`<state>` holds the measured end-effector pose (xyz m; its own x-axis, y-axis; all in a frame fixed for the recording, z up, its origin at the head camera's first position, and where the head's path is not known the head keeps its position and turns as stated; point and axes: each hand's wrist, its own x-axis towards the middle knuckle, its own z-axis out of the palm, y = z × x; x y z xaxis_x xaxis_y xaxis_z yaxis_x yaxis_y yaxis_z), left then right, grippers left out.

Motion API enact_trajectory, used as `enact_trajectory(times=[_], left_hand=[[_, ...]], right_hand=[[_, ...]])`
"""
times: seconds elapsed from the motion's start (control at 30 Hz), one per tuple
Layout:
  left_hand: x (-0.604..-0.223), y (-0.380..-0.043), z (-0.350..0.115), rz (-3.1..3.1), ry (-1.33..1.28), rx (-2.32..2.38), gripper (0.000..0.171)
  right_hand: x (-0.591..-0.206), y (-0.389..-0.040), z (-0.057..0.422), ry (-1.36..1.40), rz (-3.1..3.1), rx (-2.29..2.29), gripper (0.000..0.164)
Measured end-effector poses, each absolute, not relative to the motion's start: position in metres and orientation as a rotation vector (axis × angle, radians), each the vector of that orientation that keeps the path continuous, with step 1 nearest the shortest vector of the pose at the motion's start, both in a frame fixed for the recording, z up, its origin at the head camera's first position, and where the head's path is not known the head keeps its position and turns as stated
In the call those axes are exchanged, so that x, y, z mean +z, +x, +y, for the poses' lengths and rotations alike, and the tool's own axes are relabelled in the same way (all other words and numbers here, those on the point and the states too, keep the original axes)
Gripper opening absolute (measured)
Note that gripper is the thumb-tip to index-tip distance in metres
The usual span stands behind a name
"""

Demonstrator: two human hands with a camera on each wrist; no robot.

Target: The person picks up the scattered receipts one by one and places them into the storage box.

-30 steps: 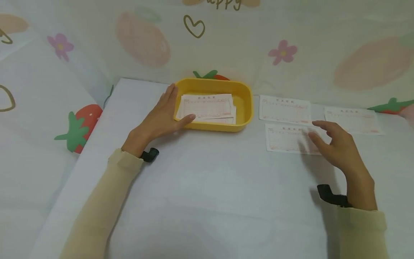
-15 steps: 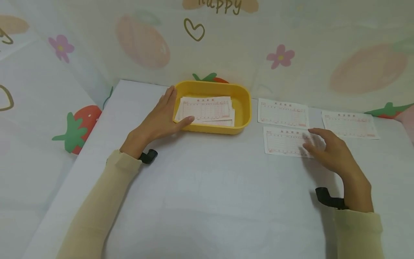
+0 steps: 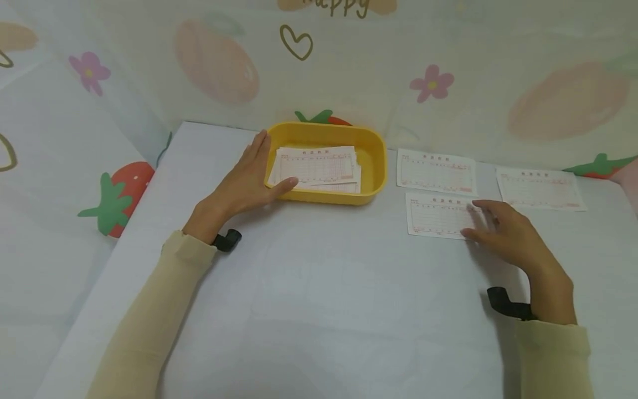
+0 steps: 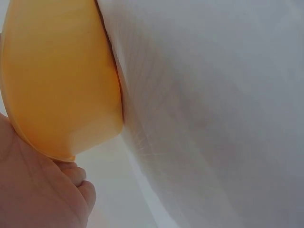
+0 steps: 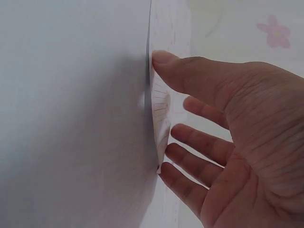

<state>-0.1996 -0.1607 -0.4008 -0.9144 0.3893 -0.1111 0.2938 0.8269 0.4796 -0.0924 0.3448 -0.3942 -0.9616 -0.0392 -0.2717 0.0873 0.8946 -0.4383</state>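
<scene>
My left hand [image 3: 244, 185] rests on the left rim of a yellow plastic basket [image 3: 374, 191], its fingers straight along the side and its thumb across the front rim. Inside lies a stack of printed paper slips [image 3: 316, 166] with red lines and lettering. On the right, my right hand [image 3: 515, 235] is over the right end of the front paper slip [image 3: 433, 216]. In the right wrist view its thumb [image 5: 166, 58] and fingertips [image 5: 164, 168] touch the paper slip [image 5: 160, 104], spread apart from each other. That end of the slip bows up a little from the table.
Two more paper slips lie behind: one paper slip [image 3: 436, 172] right of the basket, another paper slip [image 3: 540, 188] farther right. The table [image 3: 324, 299] has a white cover. A printed cloth [image 3: 349, 72] hangs along the back edge.
My right hand has moved slightly left and down onto the front slip, its thumb now touching the paper. The left hand stays on the basket.
</scene>
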Motion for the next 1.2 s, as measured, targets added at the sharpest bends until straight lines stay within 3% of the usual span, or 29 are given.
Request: enact_trajectory(times=[0.3,1.2], left_hand=[[-0.4009,-0.199,-0.1601,2.808,0.531,0.681,0.119],[-0.404,-0.1992,-0.1621,2.819,0.538,0.679,0.119]], right_hand=[[-0.3963,-0.0904,0.3475,0.012,2.814,-0.64,0.087],[-0.4003,-0.0927,0.3452,0.025,2.798,-0.643,0.085]])
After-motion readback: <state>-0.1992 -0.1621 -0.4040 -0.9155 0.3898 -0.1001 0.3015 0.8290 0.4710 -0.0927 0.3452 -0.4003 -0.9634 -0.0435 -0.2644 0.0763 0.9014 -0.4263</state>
